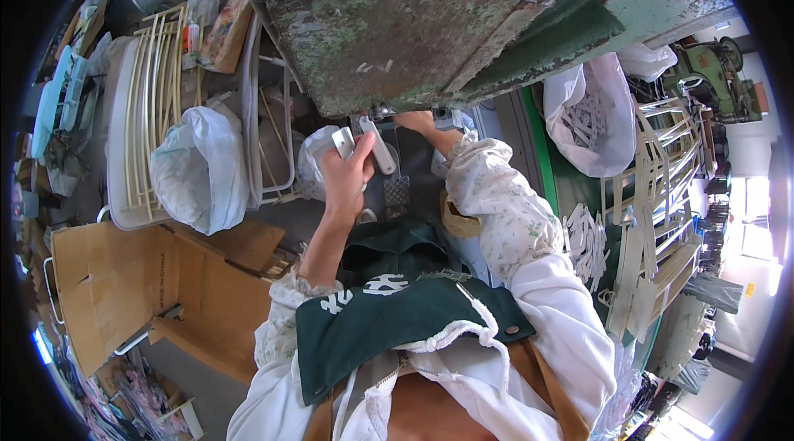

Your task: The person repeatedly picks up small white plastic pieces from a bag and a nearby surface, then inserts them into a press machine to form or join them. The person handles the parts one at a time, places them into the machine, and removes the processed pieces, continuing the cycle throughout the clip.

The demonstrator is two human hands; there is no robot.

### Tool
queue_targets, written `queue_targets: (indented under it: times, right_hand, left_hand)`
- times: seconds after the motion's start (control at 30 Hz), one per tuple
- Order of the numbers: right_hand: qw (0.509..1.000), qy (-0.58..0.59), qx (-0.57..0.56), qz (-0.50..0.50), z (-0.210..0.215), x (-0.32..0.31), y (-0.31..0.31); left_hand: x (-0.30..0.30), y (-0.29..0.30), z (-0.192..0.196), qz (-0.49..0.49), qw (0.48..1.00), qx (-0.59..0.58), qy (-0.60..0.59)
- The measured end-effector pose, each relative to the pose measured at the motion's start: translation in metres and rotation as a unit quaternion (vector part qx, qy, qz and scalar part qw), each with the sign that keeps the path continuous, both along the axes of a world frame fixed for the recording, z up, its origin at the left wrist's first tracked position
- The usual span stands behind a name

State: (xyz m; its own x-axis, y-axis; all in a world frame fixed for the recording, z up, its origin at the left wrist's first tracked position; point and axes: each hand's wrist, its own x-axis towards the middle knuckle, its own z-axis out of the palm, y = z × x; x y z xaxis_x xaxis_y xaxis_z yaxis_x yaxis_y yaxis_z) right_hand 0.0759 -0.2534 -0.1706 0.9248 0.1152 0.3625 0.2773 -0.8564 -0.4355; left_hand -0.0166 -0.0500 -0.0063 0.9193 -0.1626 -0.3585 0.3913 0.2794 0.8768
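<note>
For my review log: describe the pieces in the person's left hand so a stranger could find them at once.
Start at the big mottled green machine overhead. Just below its lower edge, the left hand holds up flat white strips. Unlike the loose strips heaped at right, these are fanned in a fist.

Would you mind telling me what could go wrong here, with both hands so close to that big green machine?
The right hand reaches right under the heavy green machine, so fingers could get caught if it cycles. The left hand grips several flat white strips loosely fanned; one might slip and fall. The loose white sleeve lies close to the machine and could snag.
</note>
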Motion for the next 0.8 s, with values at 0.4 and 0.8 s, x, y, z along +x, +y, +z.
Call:
queue_targets:
  times: [0.4, 0.8]
  right_hand:
    - [1.000, 0.000, 0.014, -0.010, 0.013, -0.008, -0.011]
    - [0.802, 0.271, 0.532, -0.032, 0.180, -0.069, 0.051]
  left_hand:
    - [-0.013, 0.051, 0.006, -0.097, 0.995, -0.024, 0.014]
    - [-0.006, 0.054, 0.005, -0.099, 0.995, -0.014, -0.002]
